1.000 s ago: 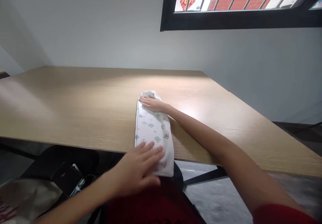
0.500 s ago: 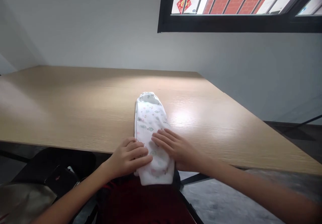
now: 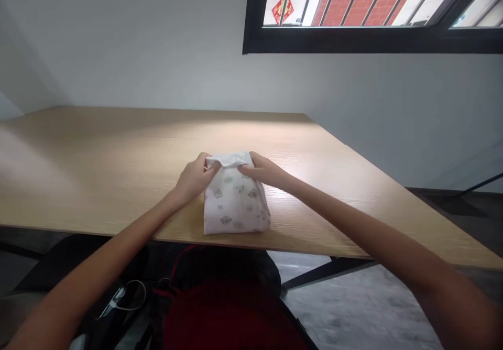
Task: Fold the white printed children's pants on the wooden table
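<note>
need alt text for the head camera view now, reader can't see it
A person's left hand and right hand grip the far corners of a folded white patterned cloth on a wooden table, close to its near edge. Behind the table, a dark-framed, barred window is set in a pale wall.

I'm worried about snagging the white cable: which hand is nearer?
Left. The left hand grips the patterned cloth's far-left corner, up and right of the white cable in view; the right hand, at the far-right corner, is farther away.

Nothing is legible, the red sign [image 3: 283,10] included.
</note>
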The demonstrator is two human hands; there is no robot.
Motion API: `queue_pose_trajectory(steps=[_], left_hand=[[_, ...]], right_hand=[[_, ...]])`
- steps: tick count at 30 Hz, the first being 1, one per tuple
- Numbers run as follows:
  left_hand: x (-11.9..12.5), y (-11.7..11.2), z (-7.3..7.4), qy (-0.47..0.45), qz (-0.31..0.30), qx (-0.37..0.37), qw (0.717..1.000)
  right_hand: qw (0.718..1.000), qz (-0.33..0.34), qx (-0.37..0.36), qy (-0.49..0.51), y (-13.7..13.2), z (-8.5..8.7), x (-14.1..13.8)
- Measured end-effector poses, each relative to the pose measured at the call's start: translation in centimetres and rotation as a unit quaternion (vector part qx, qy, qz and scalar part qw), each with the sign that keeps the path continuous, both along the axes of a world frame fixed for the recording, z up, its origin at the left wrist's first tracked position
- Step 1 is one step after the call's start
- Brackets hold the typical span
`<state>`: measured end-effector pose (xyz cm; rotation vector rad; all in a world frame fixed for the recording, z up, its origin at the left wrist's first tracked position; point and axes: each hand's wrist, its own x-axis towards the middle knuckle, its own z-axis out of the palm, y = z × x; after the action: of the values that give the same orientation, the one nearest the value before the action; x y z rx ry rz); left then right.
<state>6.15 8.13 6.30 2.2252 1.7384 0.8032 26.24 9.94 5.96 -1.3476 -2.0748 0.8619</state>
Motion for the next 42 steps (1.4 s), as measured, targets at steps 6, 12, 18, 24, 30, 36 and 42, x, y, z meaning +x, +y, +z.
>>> queue_pose_trajectory(steps=[6,12,18,24,30,36,42], left_hand=[[1.7,-2.4,-5.2,0.186,-0.049,0.147,0.97],[1.7,-8.3,-7.2,0.222,-0.192,0.152,0.944],[-1.4,-8.3,-5.6,0.193,-0.25,0.121,0.941],[-2.6,-9.8,-5.9,0.152,-0.283,0.184,0.929],[-3.4,-8.4,-2.4,0.04,-0.275,0.081,0.957],[-3.3,0.3,0.0,0.04,-0.121,0.007,0.992],[-1.6,3.5,-3.2,0.088,-0.079,-0.012,0.993]], right_hand=[[0.959,-0.021,0.243,-0.142,1.4,-2.8,-2.3],[0.877,0.019,0.374,-0.301,5.4,-5.0,-5.6],[0.885,0.017,0.394,-0.247,6.6,-2.6,-4.7],[0.895,0.239,0.317,-0.201,-5.8,-3.6,0.6],[0.923,0.24,0.283,-0.103,-9.0,-2.9,2.0],[0.986,0.103,0.115,-0.056,0.3,-0.2,-0.1],[0.979,0.034,0.122,-0.158,2.3,-2.3,-3.5]])
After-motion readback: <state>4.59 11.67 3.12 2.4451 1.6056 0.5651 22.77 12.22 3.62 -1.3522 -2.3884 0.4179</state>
